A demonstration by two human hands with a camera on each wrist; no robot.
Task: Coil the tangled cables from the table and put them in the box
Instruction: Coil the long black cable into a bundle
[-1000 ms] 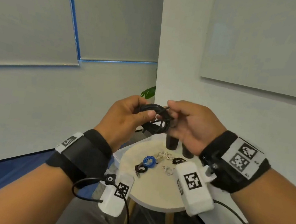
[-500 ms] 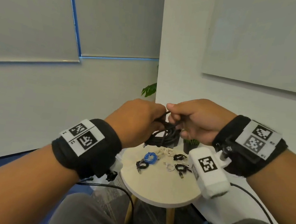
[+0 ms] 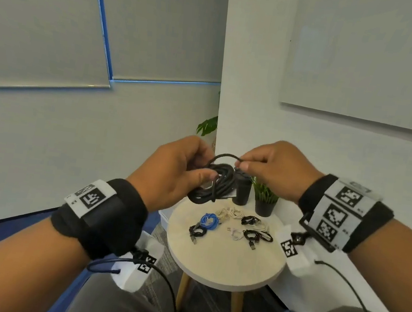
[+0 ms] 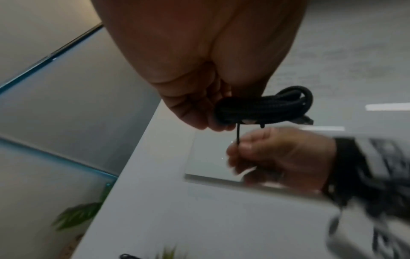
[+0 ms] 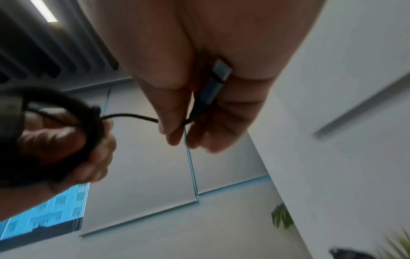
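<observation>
Holding a coiled bundle of black braided cable (image 3: 212,185) up in the air above the far left edge of the round pale wooden surface (image 3: 225,260), my left hand (image 3: 173,175) had its fingers curled round the loops, with the thumb pressed across the front of them. My right hand (image 3: 273,170) pinched the loose end of that same cable between thumb and forefinger, just to the right of the bundle, so that a short arc of cable ran from the coil to my fingertips. From the right wrist view, the cable's metal-tipped plug (image 5: 218,70) lay tucked against my palm, behind the pinching fingers.

Below my hands, on the surface, lay several smaller coiled cables: a blue cable (image 3: 209,220), a small black cable (image 3: 197,231) near it on the left, two white cables (image 3: 229,212) farther back, another white cable (image 3: 236,234) nearer to me, and two more black cables (image 3: 255,228) on the right. A tall black cylinder (image 3: 243,191) and a small green plant in a black pot (image 3: 264,203) stood at the far edge of the surface. To the left of the surface, low down, a corner of a white container (image 3: 164,215) showed, mostly hidden by my left arm.
</observation>
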